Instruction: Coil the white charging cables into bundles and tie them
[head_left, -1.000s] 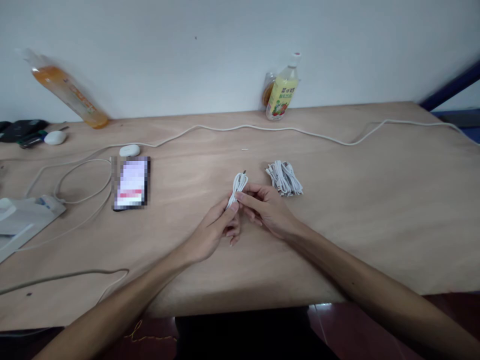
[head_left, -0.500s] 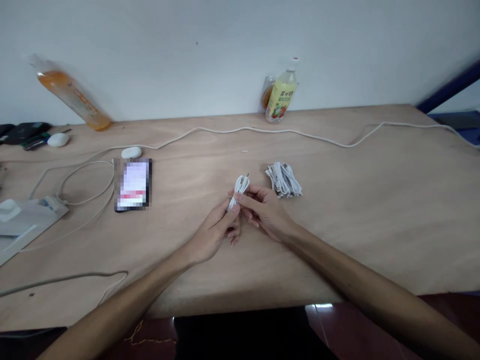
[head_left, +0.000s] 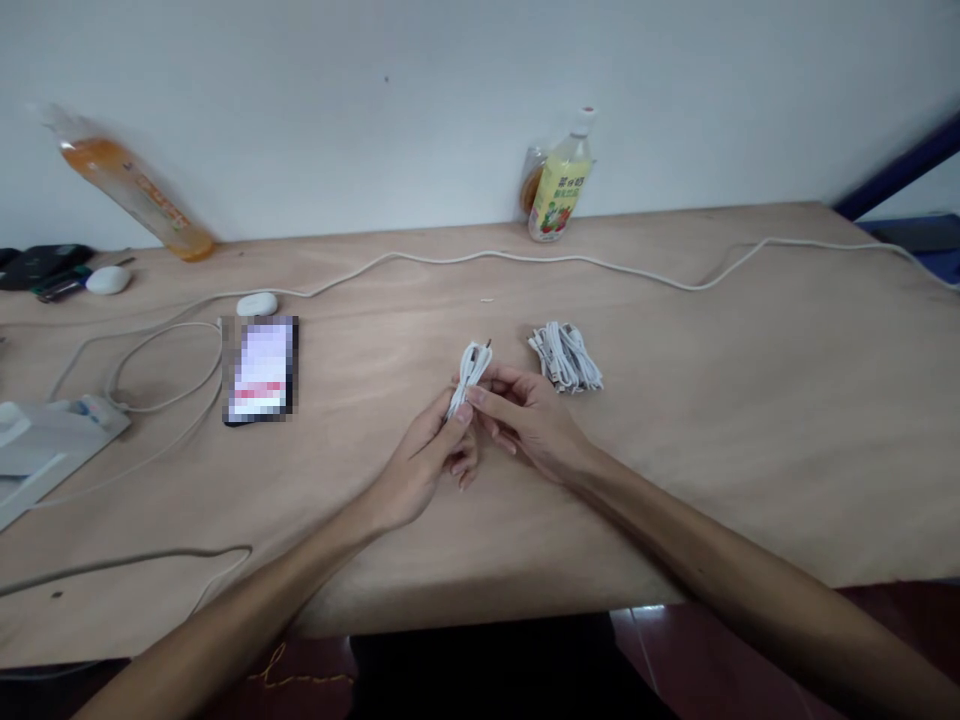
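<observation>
A white cable (head_left: 472, 362), coiled into a small bundle with a plug tip sticking up, is held between both hands above the middle of the table. My left hand (head_left: 429, 452) is closed, its thumb pressing the lower part of the bundle. From the other side my right hand (head_left: 534, 420) pinches the same cable with thumb and fingers; some fingertips are hidden behind it. To the right of the hands, a pile of similar coiled white cables (head_left: 565, 358) lies on the wooden table (head_left: 712, 430).
A phone (head_left: 262, 370) and a white earbud case (head_left: 257, 304) lie left. A long white cord (head_left: 585, 261) crosses the back. An orange drink bottle (head_left: 131, 190) and a yellow-labelled bottle (head_left: 561, 188) stand by the wall. A white box (head_left: 56, 445) sits at far left.
The held cable bundle sits slightly further left and its loops look a little more spread. Both hands keep their grip, and the whole view has shifted slightly.
</observation>
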